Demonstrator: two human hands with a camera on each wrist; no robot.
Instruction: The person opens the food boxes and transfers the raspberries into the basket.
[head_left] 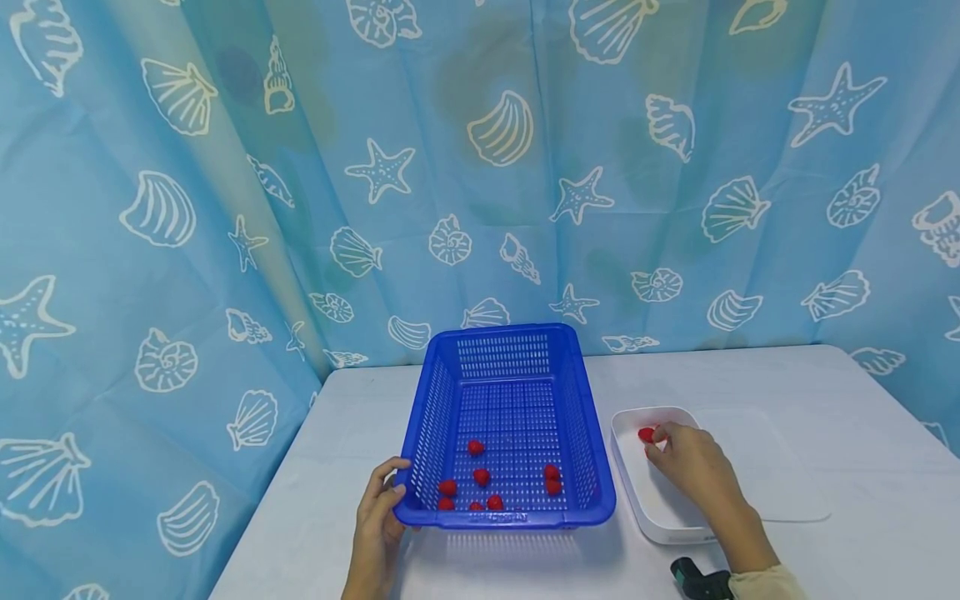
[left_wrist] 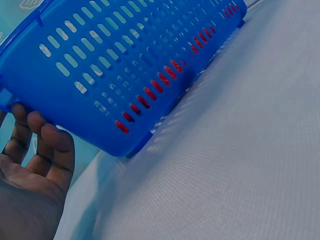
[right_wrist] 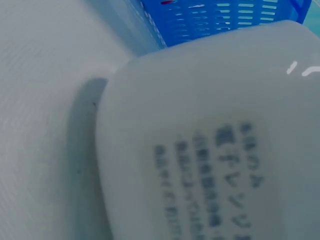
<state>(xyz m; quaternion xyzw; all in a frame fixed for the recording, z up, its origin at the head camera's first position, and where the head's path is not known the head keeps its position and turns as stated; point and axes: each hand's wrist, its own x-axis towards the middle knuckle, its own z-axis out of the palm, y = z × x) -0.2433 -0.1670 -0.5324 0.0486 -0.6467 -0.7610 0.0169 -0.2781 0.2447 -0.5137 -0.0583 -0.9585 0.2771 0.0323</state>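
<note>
A blue plastic basket (head_left: 517, 392) stands on the table, with several small red strawberries (head_left: 481, 477) scattered over its floor, mostly towards the near end. My left hand (head_left: 378, 517) grips the basket's near left corner, thumb on the rim; the left wrist view shows its curled fingers (left_wrist: 62, 145) by the rim. To the right is a white container (head_left: 667, 500) with a few red strawberries (head_left: 646, 434) at its far end. Reaching into it, my right hand (head_left: 697, 467) pinches at a strawberry between thumb and forefinger, partly hidden by the fingers. The right wrist view shows only the container's printed wall (right_wrist: 210, 100).
A clear flat lid (head_left: 787, 475) lies on the white table (head_left: 300, 533) right of the container. Near my right wrist is a black device (head_left: 701, 579). A blue shell-patterned curtain (head_left: 480, 208) hangs behind and along the left side.
</note>
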